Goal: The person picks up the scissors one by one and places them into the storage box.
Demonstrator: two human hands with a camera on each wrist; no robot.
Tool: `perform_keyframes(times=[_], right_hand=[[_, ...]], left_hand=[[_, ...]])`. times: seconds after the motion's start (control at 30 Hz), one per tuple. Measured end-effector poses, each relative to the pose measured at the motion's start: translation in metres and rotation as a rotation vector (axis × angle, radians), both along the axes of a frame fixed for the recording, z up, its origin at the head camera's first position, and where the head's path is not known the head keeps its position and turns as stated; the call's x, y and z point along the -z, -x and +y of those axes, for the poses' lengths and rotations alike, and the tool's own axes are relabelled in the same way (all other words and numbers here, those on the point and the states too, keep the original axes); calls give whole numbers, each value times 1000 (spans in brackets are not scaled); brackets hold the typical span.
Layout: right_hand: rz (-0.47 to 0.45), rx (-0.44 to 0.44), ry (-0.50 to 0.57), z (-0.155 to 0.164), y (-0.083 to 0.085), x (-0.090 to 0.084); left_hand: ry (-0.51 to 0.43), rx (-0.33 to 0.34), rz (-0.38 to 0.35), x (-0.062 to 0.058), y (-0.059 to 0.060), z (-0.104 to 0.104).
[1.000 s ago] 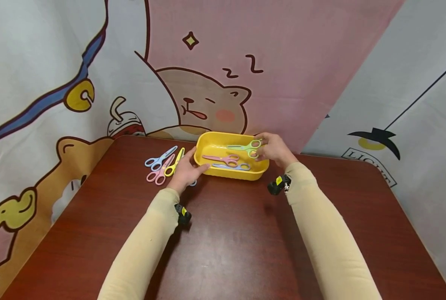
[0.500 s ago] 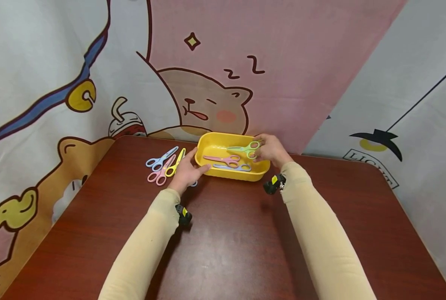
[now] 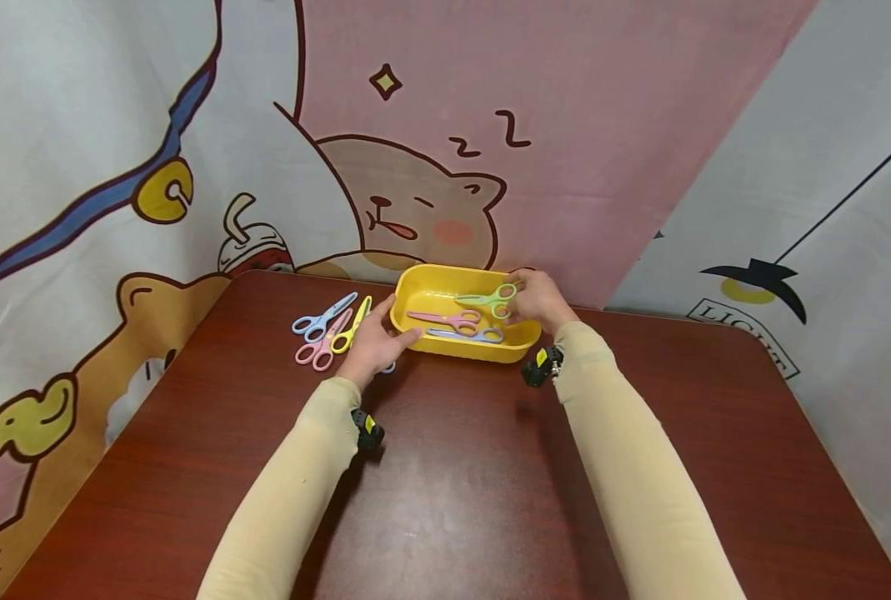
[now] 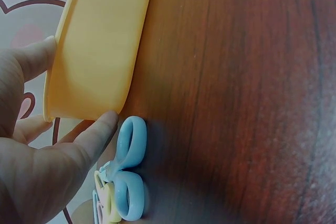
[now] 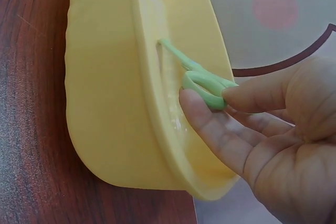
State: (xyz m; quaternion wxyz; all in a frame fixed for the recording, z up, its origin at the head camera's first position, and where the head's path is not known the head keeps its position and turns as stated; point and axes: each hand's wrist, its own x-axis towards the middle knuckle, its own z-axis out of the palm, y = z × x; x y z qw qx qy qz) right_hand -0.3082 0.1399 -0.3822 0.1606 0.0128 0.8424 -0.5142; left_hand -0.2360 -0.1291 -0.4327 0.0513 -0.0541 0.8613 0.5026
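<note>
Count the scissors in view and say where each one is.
7. Green pair held by the right hand over the yellow tub; pink and blue inside it; blue, pink, yellow on the table; another blue by the left hand. More may be hidden.

The right hand (image 5: 273,145) fills the lower right, its fingers (image 5: 210,124) pinching the handle of green scissors (image 5: 202,80). The scissors reach over the rim into a yellow tub (image 5: 105,93), blades pointing up and left along the inner wall. One finger lies against the tub's inside near the rim. The tub stands on a dark red-brown table (image 5: 31,129). Behind, a pink backdrop (image 5: 273,9) bears a darker pink blotch and brown lines.
</note>
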Motion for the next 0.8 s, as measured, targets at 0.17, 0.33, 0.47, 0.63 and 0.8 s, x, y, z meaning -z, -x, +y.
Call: perform_keyframes(times=[0.17, 0.33, 0.47, 0.63, 0.8], right_hand=[[-14, 19, -22, -2, 1, 3], [0, 10, -147, -5, 2, 5], [-6, -9, -230, -7, 3, 6], [-51, -28, -226, -9, 2, 6], [-94, -29, -182, -8, 0, 7]], left_hand=[[6, 1, 1, 1, 1, 0], [4, -1, 0, 2, 1, 0], [6, -2, -3, 1, 1, 0], [22, -5, 3, 1, 0, -1], [10, 0, 3, 0, 0, -1]])
